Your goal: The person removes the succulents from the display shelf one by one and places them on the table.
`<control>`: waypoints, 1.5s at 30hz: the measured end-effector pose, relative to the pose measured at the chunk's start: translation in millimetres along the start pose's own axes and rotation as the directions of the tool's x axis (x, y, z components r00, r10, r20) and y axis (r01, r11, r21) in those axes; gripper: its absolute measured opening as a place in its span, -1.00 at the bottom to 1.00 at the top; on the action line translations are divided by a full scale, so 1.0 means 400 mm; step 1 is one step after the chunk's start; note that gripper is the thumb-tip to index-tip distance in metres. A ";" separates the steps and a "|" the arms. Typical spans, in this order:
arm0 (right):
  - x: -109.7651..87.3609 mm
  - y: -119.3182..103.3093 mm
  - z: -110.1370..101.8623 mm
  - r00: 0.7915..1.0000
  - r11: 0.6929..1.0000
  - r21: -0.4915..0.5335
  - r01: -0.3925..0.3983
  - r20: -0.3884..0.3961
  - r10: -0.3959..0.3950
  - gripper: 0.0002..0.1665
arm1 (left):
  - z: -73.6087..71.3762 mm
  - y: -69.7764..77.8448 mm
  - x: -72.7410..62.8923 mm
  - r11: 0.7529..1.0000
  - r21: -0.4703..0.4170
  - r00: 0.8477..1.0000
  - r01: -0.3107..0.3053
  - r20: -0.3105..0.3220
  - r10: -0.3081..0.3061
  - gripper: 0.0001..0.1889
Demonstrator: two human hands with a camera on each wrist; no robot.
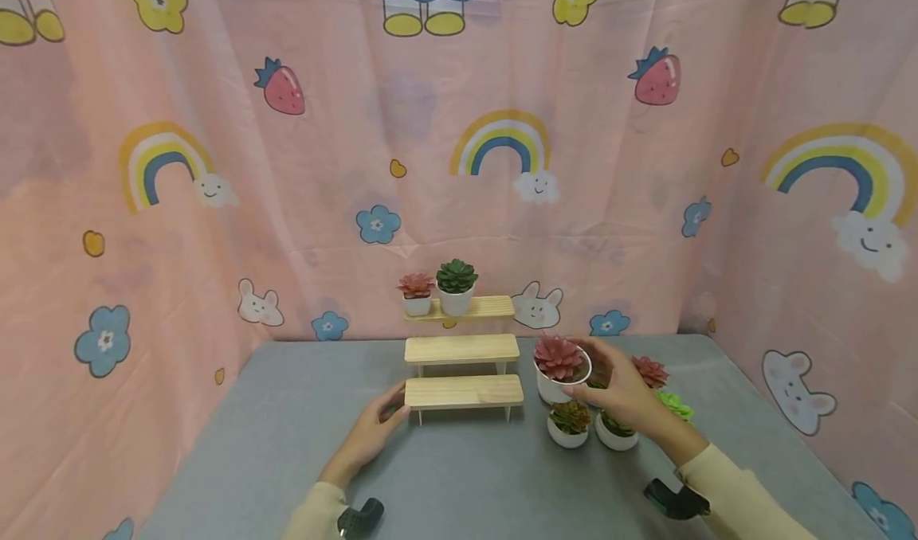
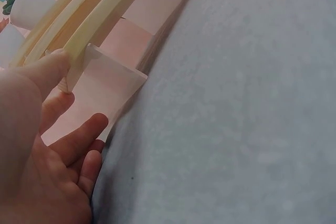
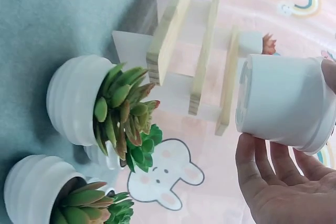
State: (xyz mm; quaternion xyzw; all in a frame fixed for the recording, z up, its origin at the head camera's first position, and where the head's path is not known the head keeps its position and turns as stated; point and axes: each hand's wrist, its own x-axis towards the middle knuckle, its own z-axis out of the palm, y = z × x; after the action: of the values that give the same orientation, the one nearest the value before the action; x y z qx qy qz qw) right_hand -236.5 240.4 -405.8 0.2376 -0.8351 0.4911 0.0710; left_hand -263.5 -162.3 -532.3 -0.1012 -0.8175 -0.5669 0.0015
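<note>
Fingers (image 3: 249, 163) of the right hand (image 1: 624, 389) are holding a white pot (image 1: 552, 389) from the side, with the thumb bracing opposite; that grip is spanning just the pot's width. A red succulent (image 1: 558, 357) is filling the pot, which is hanging clear of the table (image 1: 237, 444), just right of the wooden stand (image 1: 462, 350). Over on the other side, the left hand (image 1: 369, 428) is pinching the left end of the lowest board (image 1: 464, 391), its grip standing only a narrow edge apart, the remaining fingers curling loosely off the wood. Up top, a small pink succulent (image 1: 416, 285) and a dark green succulent (image 1: 457, 275) are standing side by side towards the left of the top board (image 1: 491, 308). Nearer us, a brownish-green succulent (image 1: 570, 417) is sitting on the table in a ribbed pot (image 1: 567, 437), with a second ribbed pot (image 1: 617, 440) standing just beside it. Behind the right forearm, another red plant (image 1: 650, 372) and a bright green plant (image 1: 676, 405) are peeking out, partly hidden.
</note>
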 end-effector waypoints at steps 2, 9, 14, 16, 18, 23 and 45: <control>-0.011 -0.001 0.001 1.000 1.000 0.002 -0.003 -0.001 0.003 -0.24 | 0.000 -0.001 0.000 1.000 0.001 1.000 -0.004 0.001 0.004 -0.39; -0.052 0.006 0.015 1.000 0.999 0.041 -0.030 0.010 0.030 -0.25 | 0.001 0.002 0.000 1.000 0.012 1.000 -0.005 -0.004 0.005 -0.39; -0.086 0.018 0.025 0.998 0.995 0.073 -0.061 0.007 0.061 -0.25 | 0.003 0.004 -0.001 1.000 0.021 1.000 -0.003 0.000 0.003 -0.39; -0.101 0.023 0.029 0.997 0.994 0.077 -0.072 0.002 0.072 -0.25 | 0.004 0.005 -0.002 1.000 0.023 1.000 -0.002 0.000 0.002 -0.39; -0.117 0.027 0.034 0.997 0.993 0.087 -0.083 -0.002 0.083 -0.24 | 0.003 0.005 -0.002 1.000 0.023 1.000 0.001 0.002 -0.001 -0.39; -0.149 0.027 0.039 0.993 0.986 0.114 -0.118 0.001 0.118 -0.19 | 0.002 0.005 -0.001 0.999 0.033 1.000 0.004 -0.005 -0.004 -0.40; -0.243 0.147 0.055 0.973 0.939 0.276 -0.204 0.165 0.163 -0.11 | 0.002 0.007 0.002 0.999 0.032 1.000 0.027 0.005 -0.027 -0.38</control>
State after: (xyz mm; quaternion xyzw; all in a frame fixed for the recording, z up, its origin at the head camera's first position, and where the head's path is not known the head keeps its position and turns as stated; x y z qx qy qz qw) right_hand -176.4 277.4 -497.4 0.2003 -0.7751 0.5952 -0.0696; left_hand -263.7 -160.4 -529.9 -0.0917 -0.8279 -0.5533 -0.0067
